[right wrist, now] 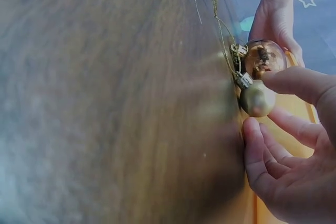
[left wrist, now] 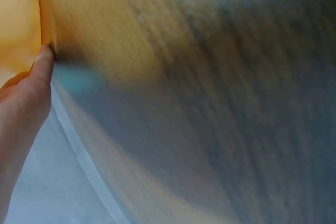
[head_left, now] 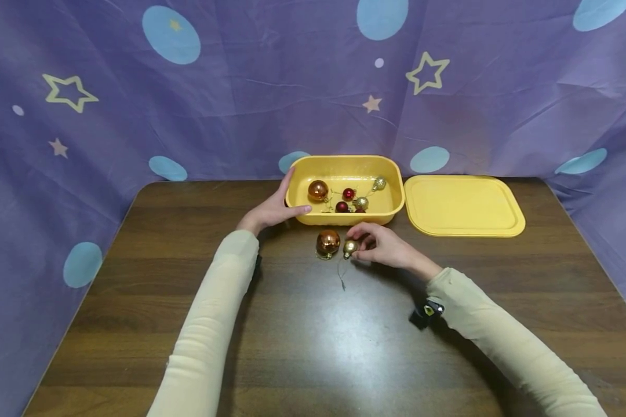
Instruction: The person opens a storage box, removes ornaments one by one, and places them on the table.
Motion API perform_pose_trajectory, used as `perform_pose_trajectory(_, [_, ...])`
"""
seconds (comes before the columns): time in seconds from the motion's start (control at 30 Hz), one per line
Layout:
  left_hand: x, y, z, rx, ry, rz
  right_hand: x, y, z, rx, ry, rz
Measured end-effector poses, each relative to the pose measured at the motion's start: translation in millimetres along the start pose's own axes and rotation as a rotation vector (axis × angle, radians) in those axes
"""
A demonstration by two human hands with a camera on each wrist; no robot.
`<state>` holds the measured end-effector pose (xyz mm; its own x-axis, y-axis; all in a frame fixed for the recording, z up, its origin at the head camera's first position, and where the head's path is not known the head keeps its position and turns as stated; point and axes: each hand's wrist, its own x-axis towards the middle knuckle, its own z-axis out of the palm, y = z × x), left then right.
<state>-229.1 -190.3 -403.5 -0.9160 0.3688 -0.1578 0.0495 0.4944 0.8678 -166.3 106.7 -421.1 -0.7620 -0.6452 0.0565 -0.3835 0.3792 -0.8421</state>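
My left hand holds the left end of a yellow plastic box, its thumb at the front rim and its fingers along the end wall. Inside lie a shiny amber bauble, small red baubles and glittery gold ones. In front of the box, my right hand pinches a small gold bauble between thumb and fingers, low over the table. Its thin string loop trails toward me. Just left of it sits another amber bauble.
A yellow lid lies flat to the right of the box. Both stand near the back edge of the brown wooden table, before a purple curtain with stars and blue spots.
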Motion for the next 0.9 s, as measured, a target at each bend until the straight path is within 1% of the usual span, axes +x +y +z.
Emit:
perform_pose_trajectory(0.17, [0.3, -1.3, -0.1, -0.003, -0.006, 0.001, 1, -1, 1.1, -0.042, 0.024, 0.036])
perform_pose_trajectory(0.4, [-1.4, -0.5, 0.6, 0.005, -0.002, -0.011, 1, -4, 0.9, -0.052, 0.042, 0.053])
perform_pose_trajectory(0.53, [-2.4, 0.3, 1.0, 0.006, -0.006, -0.008, -5, -10, -3.6, -0.061, 0.06, 0.026])
perform_pose_trajectory(0.73, [-2.8, 1.2, -0.2, 0.018, -0.005, -0.018, -9, -22, -17.5, -0.037, 0.097, -0.041])
perform_pose_trajectory(0.8, [-1.9, 0.8, -0.6, 0.023, -0.004, -0.016, -7, -25, -23.0, -0.025, 0.108, -0.048])
perform_pose_trajectory(0.9, [-0.9, 0.4, -0.7, 0.024, -0.005, -0.016, -3, -29, -31.2, -0.001, 0.125, -0.036])
